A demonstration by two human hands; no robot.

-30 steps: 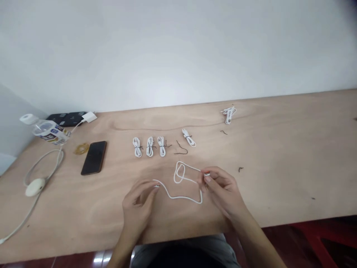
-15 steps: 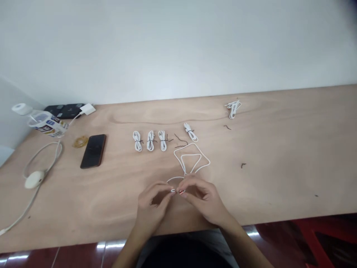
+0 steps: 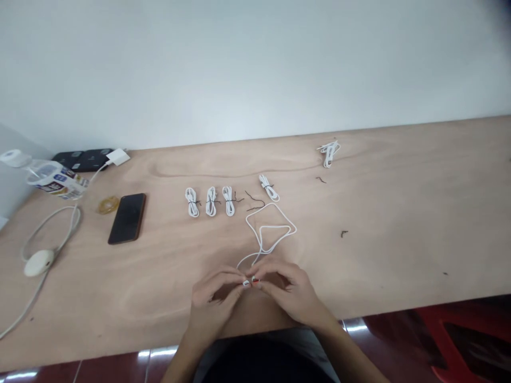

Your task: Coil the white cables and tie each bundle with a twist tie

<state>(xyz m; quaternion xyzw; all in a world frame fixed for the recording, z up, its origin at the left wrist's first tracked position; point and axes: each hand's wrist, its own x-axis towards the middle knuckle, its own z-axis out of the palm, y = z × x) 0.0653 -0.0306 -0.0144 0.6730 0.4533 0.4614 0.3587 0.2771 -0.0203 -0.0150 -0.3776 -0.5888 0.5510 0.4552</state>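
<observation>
My left hand point(image 3: 211, 303) and my right hand point(image 3: 289, 295) meet near the table's front edge, each pinching one end of a loose white cable point(image 3: 271, 229). The two plug ends touch between my fingertips. The rest of the cable lies in loops on the wooden table point(image 3: 399, 223) just beyond my hands. Behind the loops, three tied white cable bundles point(image 3: 209, 201) stand in a row, with another bundle point(image 3: 268, 188) to their right. A black twist tie point(image 3: 254, 201) lies between them.
A further white cable bundle point(image 3: 329, 151) lies far back right. At the left are a black phone point(image 3: 126, 218), a roll of tape point(image 3: 107, 205), a plastic bottle point(image 3: 48, 178), a white charger with its cord point(image 3: 38, 260) and a black power strip point(image 3: 82, 158).
My hands came together from apart, bringing the two cable ends to meet. The cable's slack moved into loops beyond my hands. The view shifted slightly.
</observation>
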